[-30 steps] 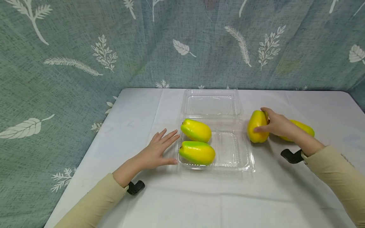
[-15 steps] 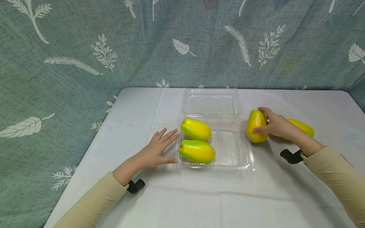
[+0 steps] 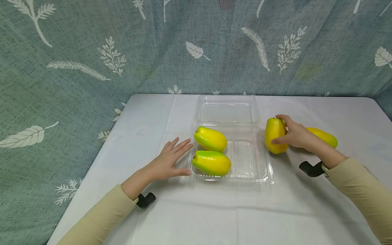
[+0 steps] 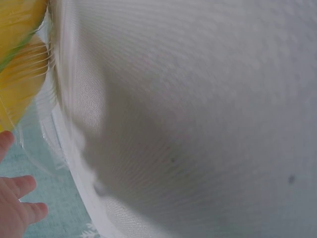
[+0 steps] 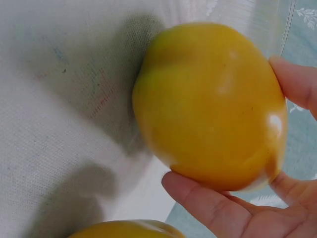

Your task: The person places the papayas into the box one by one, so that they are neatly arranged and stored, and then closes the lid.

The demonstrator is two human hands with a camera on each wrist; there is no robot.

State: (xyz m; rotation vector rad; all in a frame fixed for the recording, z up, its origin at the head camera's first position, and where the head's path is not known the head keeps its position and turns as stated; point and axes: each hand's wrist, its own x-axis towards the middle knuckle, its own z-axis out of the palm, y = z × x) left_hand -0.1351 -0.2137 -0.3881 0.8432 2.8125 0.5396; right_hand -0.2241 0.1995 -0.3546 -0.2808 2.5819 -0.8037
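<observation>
In the head view my right hand [image 3: 294, 135] grips a yellow papaya [image 3: 273, 139] just right of the clear plastic clamshell box [image 3: 246, 160]. The right wrist view shows thumb and fingers around that papaya [image 5: 213, 106], close over the cloth; whether it touches the cloth I cannot tell. Two yellow-green papayas, a rear one [image 3: 211, 139] and a front one [image 3: 212, 164], lie side by side in the left part of the box. My left hand [image 3: 168, 163] is spread at the box's left edge, fingers straight, holding nothing; contact with the rim is unclear.
Another papaya [image 3: 326, 137] lies on the white cloth-covered table [image 3: 196, 217] behind my right wrist, partly hidden. The box's lid [image 3: 226, 112] lies folded back toward the leaf-patterned curtain [image 3: 226, 47].
My right hand and the papaya in it have shifted very slightly to the left. The left hand, box and other papayas stay where they were.
</observation>
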